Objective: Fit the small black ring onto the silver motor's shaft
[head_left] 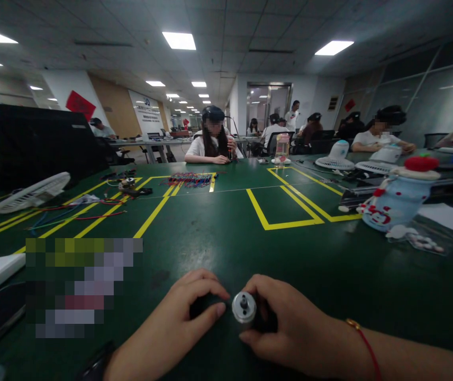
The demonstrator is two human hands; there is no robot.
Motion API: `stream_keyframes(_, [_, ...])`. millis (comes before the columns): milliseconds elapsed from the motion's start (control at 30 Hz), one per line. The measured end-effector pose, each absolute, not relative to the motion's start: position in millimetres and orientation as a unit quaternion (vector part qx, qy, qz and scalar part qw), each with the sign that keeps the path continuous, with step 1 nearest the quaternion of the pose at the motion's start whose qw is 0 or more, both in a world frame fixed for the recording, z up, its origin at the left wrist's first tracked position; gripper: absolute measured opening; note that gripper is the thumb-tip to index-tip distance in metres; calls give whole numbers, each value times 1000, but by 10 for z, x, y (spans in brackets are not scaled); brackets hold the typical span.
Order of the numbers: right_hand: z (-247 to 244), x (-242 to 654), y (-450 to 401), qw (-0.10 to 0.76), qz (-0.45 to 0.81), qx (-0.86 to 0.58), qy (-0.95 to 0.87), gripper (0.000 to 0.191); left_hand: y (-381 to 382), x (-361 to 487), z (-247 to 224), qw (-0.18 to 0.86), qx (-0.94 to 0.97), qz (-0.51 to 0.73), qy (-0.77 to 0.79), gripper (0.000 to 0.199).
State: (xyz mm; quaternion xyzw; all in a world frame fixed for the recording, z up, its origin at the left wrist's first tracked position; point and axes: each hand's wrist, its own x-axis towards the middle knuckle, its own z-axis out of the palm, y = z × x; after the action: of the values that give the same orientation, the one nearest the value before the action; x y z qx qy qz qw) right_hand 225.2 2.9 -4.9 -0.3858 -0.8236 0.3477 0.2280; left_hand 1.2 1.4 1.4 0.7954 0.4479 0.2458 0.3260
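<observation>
A small silver cylindrical motor (pixel 244 311) stands upright near the table's front edge, its short shaft and end face turned up toward me. My right hand (pixel 286 317) is closed around its right side, thumb at the near side and fingers at the far side. Just left of it is my left hand (pixel 182 312), holding nothing. Its thumb and index finger are curved and apart, with the fingertips very close to the motor; whether they touch it I cannot tell. The motor's lower part is partly hidden by my right hand.
The green table (pixel 195 241) bears yellow tape lines. Wires (pixel 190 180) lie at the far side, more at left. A blue bottle (pixel 395 198) with a red top and small fans (pixel 335 156) stand right. A black monitor (pixel 32 143) is left. A person (pixel 213 143) sits opposite.
</observation>
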Motion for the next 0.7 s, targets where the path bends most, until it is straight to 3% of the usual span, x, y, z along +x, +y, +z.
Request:
stream_keyframes(200, [-70, 2252, 43, 233, 329, -375, -835, 25, -75, 171, 96, 357, 771, 304, 431, 18])
stream_keyframes(700, [-79, 2259, 61, 239, 318, -375, -837, 24, -75, 239, 145, 358, 745, 385, 410, 12])
